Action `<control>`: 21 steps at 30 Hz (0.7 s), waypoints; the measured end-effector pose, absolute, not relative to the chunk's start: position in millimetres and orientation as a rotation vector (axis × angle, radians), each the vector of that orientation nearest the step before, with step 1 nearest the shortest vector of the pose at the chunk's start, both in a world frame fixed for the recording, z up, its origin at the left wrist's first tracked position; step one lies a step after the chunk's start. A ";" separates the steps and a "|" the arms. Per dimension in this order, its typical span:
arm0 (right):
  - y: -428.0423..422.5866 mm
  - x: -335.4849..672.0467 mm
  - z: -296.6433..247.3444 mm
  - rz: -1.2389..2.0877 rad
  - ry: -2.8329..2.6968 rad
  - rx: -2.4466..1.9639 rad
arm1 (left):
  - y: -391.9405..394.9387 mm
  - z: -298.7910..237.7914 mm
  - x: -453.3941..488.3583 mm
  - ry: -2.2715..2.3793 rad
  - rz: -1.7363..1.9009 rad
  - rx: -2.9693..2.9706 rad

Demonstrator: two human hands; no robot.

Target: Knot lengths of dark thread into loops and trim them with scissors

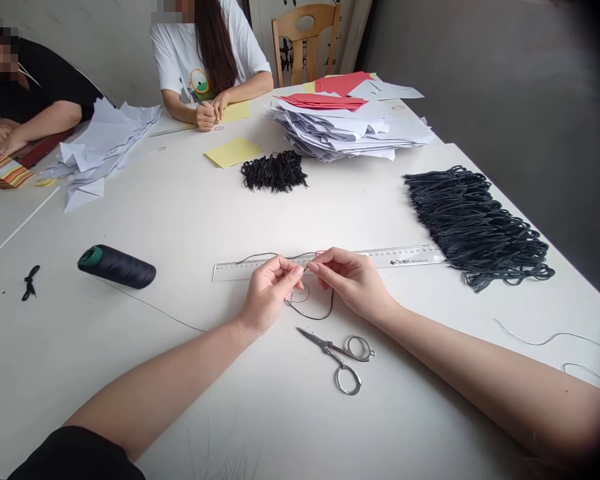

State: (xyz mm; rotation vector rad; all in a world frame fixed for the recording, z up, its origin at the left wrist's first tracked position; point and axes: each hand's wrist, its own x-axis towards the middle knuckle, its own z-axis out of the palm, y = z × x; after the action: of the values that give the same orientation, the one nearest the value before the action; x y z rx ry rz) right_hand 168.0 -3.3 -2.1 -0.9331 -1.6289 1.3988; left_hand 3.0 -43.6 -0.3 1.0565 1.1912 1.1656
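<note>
My left hand (271, 290) and my right hand (353, 280) meet over a clear ruler (405, 256), thumbs and forefingers pinched on a black cord (316, 318). The cord hangs in a loop below my fingers, and another stretch of it runs left over the ruler. Just in front of my hands lies a pair of metal scissors (333, 349), blades slightly apart. A spool of dark thread (123, 267) rests on its side at the left, its thread trailing toward my left forearm. The exact point where the fingers grip is partly hidden.
Black looped cords (473, 223) lie in a row at right, with a smaller black bundle (274, 171) further back. Paper stacks (335, 133) and a yellow sheet (233, 153) are behind. One small black knot (30, 283) lies left. Two people sit across the table (180, 207).
</note>
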 end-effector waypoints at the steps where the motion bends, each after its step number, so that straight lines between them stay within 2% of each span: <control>1: -3.5 168.2 -2.8 1.385 -1.633 -0.938 | -43.7 0.0 3.2 1.200 1.164 1.058; 21: -1.1 172.3 -1.1 1.482 -1.674 -0.971 | -44.1 1.9 4.5 1.206 1.160 1.088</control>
State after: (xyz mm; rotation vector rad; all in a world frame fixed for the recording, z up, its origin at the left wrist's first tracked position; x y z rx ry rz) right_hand 172.3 -1.1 -1.1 -0.9706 -1.6740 1.4817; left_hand 4.5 -44.1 1.9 1.0880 1.2059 1.1597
